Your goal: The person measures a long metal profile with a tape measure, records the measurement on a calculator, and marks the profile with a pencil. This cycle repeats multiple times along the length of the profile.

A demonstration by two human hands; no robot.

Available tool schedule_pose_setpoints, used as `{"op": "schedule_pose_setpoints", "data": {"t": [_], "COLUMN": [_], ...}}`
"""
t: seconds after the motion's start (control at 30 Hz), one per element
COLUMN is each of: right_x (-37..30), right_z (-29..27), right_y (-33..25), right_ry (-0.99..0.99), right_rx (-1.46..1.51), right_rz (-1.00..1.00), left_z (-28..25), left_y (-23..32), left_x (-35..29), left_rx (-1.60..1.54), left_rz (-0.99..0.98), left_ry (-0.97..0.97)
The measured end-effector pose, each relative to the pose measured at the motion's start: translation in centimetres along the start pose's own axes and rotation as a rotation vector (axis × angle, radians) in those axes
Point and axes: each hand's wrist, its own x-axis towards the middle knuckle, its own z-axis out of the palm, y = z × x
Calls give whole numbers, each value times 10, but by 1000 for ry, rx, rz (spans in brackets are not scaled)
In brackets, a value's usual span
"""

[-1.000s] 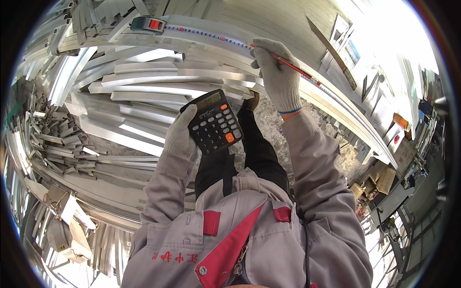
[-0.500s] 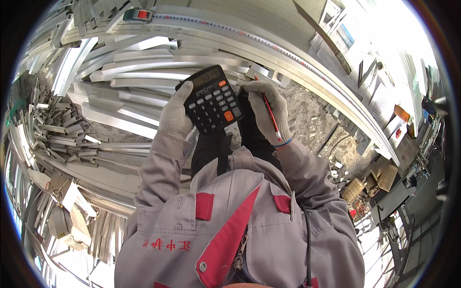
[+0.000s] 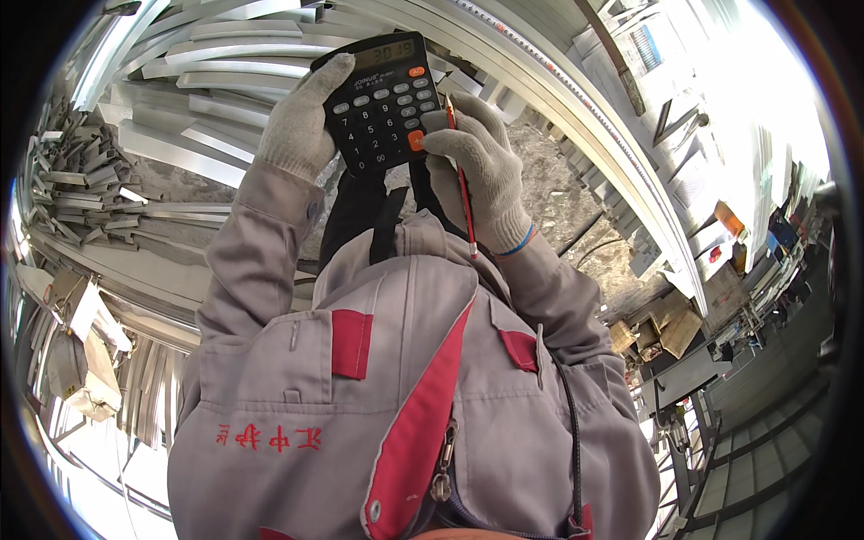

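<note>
A black calculator [image 3: 382,112] with grey and orange keys is tilted up before me, digits showing on its display. My left hand [image 3: 306,117], in a pale knit glove, grips its left edge, the thumb lying beside the display. My right hand [image 3: 481,171], gloved alike with a blue-edged cuff, is closed round a red pencil [image 3: 463,184] that slants across the fingers. One fingertip of that hand is at the large orange key near the calculator's right edge. Whether it presses the key I cannot tell.
Beyond the calculator lie long silvery metal profiles [image 3: 193,135], with a heap of short offcuts [image 3: 81,193] at the left. A tape measure blade [image 3: 576,85] runs along a long rail to the right. Cardboard boxes [image 3: 679,333] stand at the lower right.
My right hand has come from beside the calculator to its keys, bringing the pencil along. The calculator now appears higher and larger in view, and the whole scene has shifted.
</note>
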Motion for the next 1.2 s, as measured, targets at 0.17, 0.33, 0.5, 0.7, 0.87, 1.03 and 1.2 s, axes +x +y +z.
{"op": "schedule_pose_setpoints", "data": {"t": [0.17,0.33,0.5,0.7,0.87,1.03,1.2], "right_x": [-6,-7,-9,-11,-10,-3,-2], "right_z": [-4,-8,-10,-5,-2,6,18], "right_y": [0,-1,-5,-14,-28,-29,-30], "right_ry": [-47,-73,-83,-60,-75,-123,-139], "right_rx": [-110,-199,-211,-128,-119,-107,-176], "right_rz": [-107,-146,-129,-197,-182,-245,-226], "left_z": [11,10,-1,7,9,8,9], "left_y": [-7,-19,-29,-36,-36,-36,-36], "left_x": [-2,2,11,9,9,7,4], "left_rx": [-109,-209,-127,-155,-157,-142,-184], "left_rz": [-9,-41,-31,0,24,7,22], "left_ry": [-73,-111,-126,-65,-70,-9,-31]}}
